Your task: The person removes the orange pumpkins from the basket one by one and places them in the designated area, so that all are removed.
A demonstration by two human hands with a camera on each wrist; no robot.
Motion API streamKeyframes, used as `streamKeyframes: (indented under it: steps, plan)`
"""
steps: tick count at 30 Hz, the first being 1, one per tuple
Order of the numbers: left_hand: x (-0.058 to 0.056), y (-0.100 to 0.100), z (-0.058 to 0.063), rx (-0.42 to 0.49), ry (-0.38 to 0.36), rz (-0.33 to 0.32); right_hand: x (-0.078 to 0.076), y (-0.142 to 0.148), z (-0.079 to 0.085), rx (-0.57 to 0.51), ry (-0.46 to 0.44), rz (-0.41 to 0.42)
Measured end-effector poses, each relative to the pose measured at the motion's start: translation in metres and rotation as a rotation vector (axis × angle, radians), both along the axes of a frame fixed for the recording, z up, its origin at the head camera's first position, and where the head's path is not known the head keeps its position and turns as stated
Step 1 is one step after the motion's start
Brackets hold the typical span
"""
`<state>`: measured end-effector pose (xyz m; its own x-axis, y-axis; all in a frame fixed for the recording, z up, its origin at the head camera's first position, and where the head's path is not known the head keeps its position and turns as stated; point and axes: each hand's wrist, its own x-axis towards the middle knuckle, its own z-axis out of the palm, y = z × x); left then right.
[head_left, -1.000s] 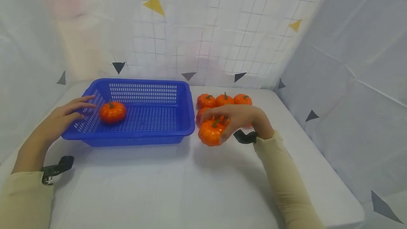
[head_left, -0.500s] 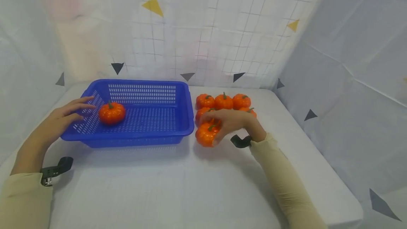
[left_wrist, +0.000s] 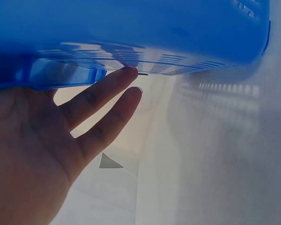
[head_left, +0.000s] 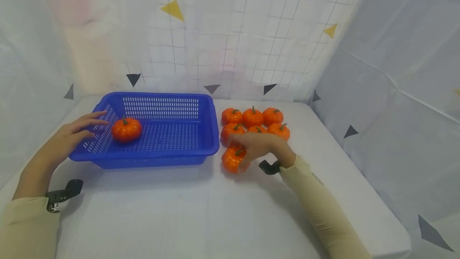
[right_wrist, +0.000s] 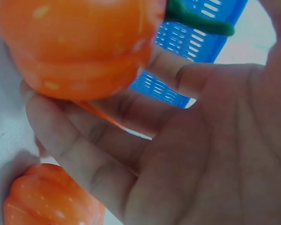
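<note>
My right hand [head_left: 256, 145] grips a small shiny orange pumpkin [head_left: 230, 160] at the front of a cluster on the table. In the right wrist view, its fingers curl behind and under the pumpkin [right_wrist: 79, 51], whose green stem points toward the palm. My left hand [head_left: 66, 137] lies at the left end of a blue plastic basket [head_left: 143, 155], fingers extended over the rim. The left wrist view shows two straight fingers [left_wrist: 110, 115] beside the slotted basket wall. Another pumpkin [head_left: 126, 130] sits inside the basket, near its left end.
Behind the gripped pumpkin stand two rows of similar ones: a back row with a middle pumpkin [head_left: 253, 118], and a nearer row ending in a right pumpkin [head_left: 278, 131]. All rest on a white-covered table [head_left: 161, 215]. White sheeting [head_left: 223, 31] encloses the back and sides.
My right hand has come lower and nearer with the pumpkin, uncovering more of the row behind. The left hand and basket hold their places.
</note>
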<state>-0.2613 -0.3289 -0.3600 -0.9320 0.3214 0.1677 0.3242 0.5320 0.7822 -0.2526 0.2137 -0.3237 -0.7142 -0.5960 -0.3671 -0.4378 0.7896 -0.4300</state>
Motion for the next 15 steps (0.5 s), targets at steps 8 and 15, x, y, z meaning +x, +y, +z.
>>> streamKeyframes:
  steps: [8, 15]
  plan:
    - [-0.0003, 0.0013, -0.0004, 0.008, 0.009, -0.003, 0.0011, -0.0005, -0.0014, 0.044, 0.007, -0.040]
    - [0.0008, 0.0015, -0.0004, -0.001, 0.007, 0.003, 0.0051, -0.0046, 0.0038, 0.085, 0.002, -0.072]
